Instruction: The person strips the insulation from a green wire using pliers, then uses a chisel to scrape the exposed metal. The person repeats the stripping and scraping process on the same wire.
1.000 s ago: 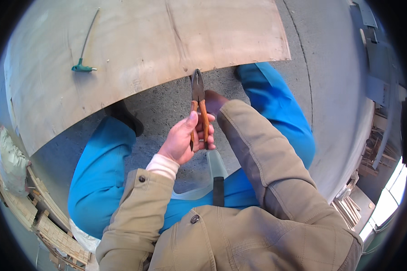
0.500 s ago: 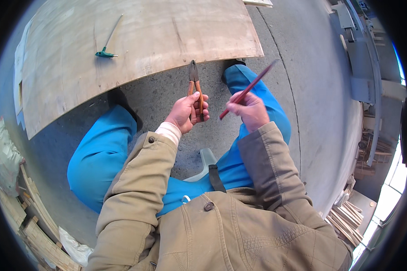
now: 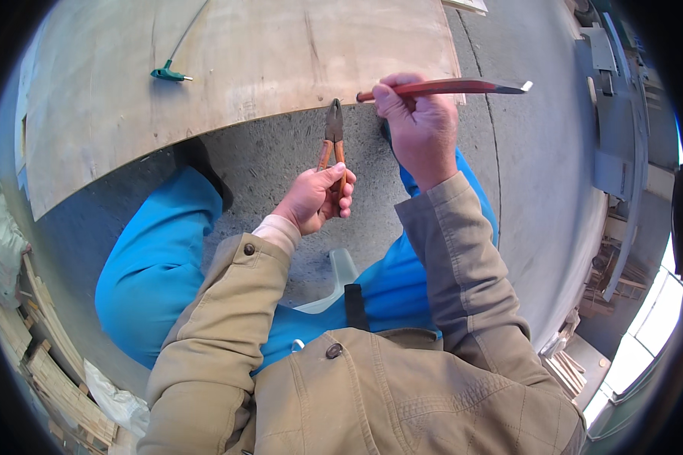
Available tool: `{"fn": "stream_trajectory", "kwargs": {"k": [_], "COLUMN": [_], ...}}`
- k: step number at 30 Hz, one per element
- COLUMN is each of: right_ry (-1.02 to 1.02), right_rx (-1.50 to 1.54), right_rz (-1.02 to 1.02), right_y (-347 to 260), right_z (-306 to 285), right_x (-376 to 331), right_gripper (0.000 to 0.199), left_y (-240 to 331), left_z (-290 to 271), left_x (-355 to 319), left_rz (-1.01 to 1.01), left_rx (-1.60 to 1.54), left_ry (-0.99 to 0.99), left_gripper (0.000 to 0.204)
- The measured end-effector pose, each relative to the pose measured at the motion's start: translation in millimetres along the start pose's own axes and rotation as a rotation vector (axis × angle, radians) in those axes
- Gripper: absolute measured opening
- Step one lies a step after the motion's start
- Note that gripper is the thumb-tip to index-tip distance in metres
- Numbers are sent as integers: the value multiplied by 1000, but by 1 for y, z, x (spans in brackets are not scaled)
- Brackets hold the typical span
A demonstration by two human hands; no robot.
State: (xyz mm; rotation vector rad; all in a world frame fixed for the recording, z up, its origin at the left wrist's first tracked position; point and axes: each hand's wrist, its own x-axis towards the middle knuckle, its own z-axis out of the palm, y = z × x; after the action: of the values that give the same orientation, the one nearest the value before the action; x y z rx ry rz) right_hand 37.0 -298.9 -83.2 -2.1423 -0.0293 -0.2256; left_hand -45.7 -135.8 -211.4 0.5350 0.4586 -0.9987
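Observation:
My left hand (image 3: pixel 316 199) is closed around the orange handles of a pair of combination pliers (image 3: pixel 334 123). Their jaws point away from me, close to the near edge of a wooden board (image 3: pixel 235 68). In my right hand (image 3: pixel 421 121) is a slim red pry bar (image 3: pixel 463 86), gripped near its left end and held roughly level by the board's front right corner. Its dark, bright-tipped end points right. On the board at the left lies a hex key with a green T-handle (image 3: pixel 170 73), apart from both hands.
Below the board is a rough concrete floor (image 3: pixel 281 265), with a pale plastic seat (image 3: pixel 341 277) between my blue-trousered legs. Stacked wood strips (image 3: pixel 68 394) and white sacks (image 3: pixel 7 235) line the left. Machinery (image 3: pixel 622 152) and more wood (image 3: pixel 565 373) stand at the right.
My right hand has moved up and away from me, and the pry bar has swung from a slant to nearly level. The left hand still holds the pliers in almost the same place.

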Motion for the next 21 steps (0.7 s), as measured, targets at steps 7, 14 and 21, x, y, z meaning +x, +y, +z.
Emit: {"fn": "stream_trajectory", "kwargs": {"k": [7, 14, 21], "right_ry": [71, -16, 18], "right_rx": [79, -97, -222], "right_rz": [-214, -177, -392], "right_y": [12, 19, 12], "right_z": [15, 37, 40], "right_x": [13, 20, 15], "right_gripper": [13, 13, 13], "left_y": [1, 3, 4], "left_z": [-1, -2, -3], "left_x": [0, 0, 0], "left_rz": [-14, -36, -52], "left_rx": [9, 1, 4], "left_ry": [18, 30, 13], "left_gripper": [29, 28, 28]}}
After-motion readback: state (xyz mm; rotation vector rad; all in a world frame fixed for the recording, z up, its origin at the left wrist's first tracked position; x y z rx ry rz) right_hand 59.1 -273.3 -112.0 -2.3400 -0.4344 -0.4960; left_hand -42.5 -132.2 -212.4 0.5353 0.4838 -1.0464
